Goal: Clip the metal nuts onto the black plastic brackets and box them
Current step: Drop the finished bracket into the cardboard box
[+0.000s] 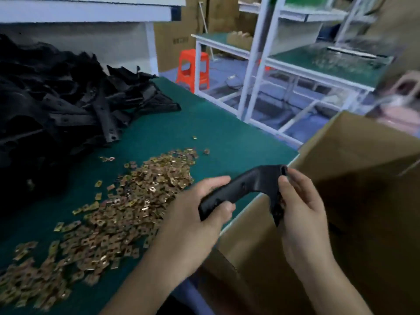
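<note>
Two hands on one part. The left hand (200, 214) grips the lower-left end of a black plastic bracket (250, 180), fingers curled under it and thumb lying across its top face. The right hand (300, 212) pinches the bracket's upper-right end, where the part bends downward, thumb on the near side and fingers behind. The bracket is held clear of the surface, over the near right edge of the green table (204, 123) and just beside the open cardboard box (363, 155) standing at the right. Frame is blurred, so I cannot tell whether a nut is seated on the held bracket.

Metal nuts (127, 201) lie loose in a wide brass-coloured heap on the table, left of the left hand, with a few strays apart from it. A pile of brackets (56, 103) fills the far left of the table. Beyond the table edge stand a red stool (193, 69) and white-framed benches (295, 71).
</note>
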Available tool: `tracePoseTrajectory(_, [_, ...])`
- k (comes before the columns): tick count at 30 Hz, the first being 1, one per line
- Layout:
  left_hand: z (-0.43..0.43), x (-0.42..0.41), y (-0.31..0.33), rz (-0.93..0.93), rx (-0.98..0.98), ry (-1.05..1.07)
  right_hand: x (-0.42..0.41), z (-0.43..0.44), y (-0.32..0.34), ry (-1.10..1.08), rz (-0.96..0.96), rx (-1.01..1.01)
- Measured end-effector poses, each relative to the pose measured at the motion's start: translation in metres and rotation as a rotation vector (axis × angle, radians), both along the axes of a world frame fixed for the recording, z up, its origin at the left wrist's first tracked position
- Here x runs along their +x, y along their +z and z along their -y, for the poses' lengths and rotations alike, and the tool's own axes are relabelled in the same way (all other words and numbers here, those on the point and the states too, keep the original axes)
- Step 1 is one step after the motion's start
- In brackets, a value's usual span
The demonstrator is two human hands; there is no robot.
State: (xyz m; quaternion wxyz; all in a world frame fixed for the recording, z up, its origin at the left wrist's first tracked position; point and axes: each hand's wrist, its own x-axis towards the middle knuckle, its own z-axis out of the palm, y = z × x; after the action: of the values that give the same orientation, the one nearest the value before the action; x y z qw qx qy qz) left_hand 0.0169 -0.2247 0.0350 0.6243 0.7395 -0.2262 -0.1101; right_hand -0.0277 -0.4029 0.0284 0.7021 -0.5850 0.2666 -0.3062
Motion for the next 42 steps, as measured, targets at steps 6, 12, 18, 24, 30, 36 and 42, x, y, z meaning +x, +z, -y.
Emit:
tracePoseTrajectory(6, [0.067,-0.032,-0.054,0.065,0.371,-0.277,-0.062,0.041,-0.081,-0.041,-0.458,0.228])
tracePoseTrajectory(12, [0.086,-0.044,-0.101,0.054,0.695,-0.368,-0.095,0.057,-0.145,0.392,-0.918,0.015])
tracePoseTrajectory(18, [0.07,-0.034,-0.093,0.032,0.717,-0.343,-0.09,0.056,-0.144,0.625,-1.05,-0.462])
tracePoseTrajectory(24, [0.014,-0.01,-0.026,0.024,0.359,-0.212,-0.056,0.022,-0.074,0.229,-0.601,-0.712])
tracePoseTrajectory(30, [-0.113,0.031,0.019,0.31,0.209,0.645,0.011,-0.051,-0.015,0.38,-0.093,-0.732])
tracePoseTrajectory(36, [-0.225,0.057,0.009,0.44,0.808,1.298,0.106,-0.157,0.002,0.829,-0.04,-0.903])
tracePoseTrajectory(42, [-0.257,0.069,-0.016,0.279,0.995,1.233,0.175,-0.249,-0.013,0.959,-0.075,-0.953])
